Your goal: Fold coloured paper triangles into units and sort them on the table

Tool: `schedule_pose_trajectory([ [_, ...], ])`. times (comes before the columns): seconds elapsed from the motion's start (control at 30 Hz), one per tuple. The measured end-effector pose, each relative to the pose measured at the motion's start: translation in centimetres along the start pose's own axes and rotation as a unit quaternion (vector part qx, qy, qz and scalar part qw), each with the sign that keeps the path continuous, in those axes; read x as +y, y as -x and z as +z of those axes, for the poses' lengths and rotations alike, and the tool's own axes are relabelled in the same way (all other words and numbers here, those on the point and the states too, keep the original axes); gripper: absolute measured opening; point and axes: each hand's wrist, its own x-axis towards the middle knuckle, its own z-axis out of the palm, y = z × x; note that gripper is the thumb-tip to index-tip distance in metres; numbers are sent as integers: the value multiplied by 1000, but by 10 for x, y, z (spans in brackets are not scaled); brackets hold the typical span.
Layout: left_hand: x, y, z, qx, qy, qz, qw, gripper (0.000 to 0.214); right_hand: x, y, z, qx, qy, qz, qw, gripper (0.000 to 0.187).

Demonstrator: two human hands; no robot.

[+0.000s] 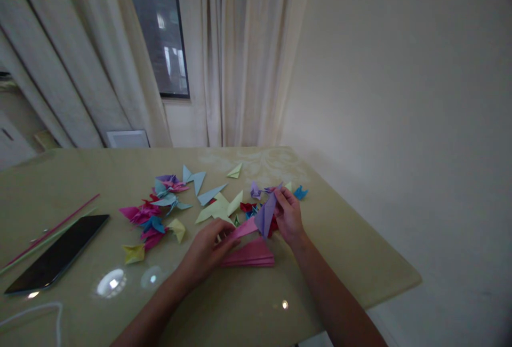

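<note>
My right hand [288,215] pinches a folded purple paper piece [264,215] by its upper edge, holding it above the table. My left hand [208,245] has its fingers closed on a pink folded paper strip [245,228], whose far end meets the lower part of the purple piece; whether the two are joined I cannot tell. Below them lies a larger pink folded paper [252,254] with layered edges. Just beyond the hands sit a pale green folded paper [219,208] and small red and blue folded pieces, partly hidden by the purple paper.
Left of my hands is a pile of colourful origami pieces [146,212], with a yellow one [134,253] in front. Light blue folded papers [196,180] lie farther back. A black tablet [58,255], a pink stick [52,229] and a white cable [36,307] occupy the left side.
</note>
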Motion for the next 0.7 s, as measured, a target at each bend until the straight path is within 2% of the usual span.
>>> schedule_pose_trajectory([
  [0.13, 0, 2, 1, 10, 1, 0, 1000, 24, -3, -2, 0, 11, -15, 1, 1000, 38],
  [0.43, 5, 4, 7, -4, 2, 47, 999, 23, -3, -3, -2, 40, -52, 4, 998, 38],
  [0.6, 13, 3, 7, 27, 9, 61, 998, 29, -4, -3, -2, 33, -53, 3, 998, 38],
  [0.7, 13, 3, 8, 47, 2, 42, 998, 32, -5, -2, -2, 28, -51, 3, 998, 37],
])
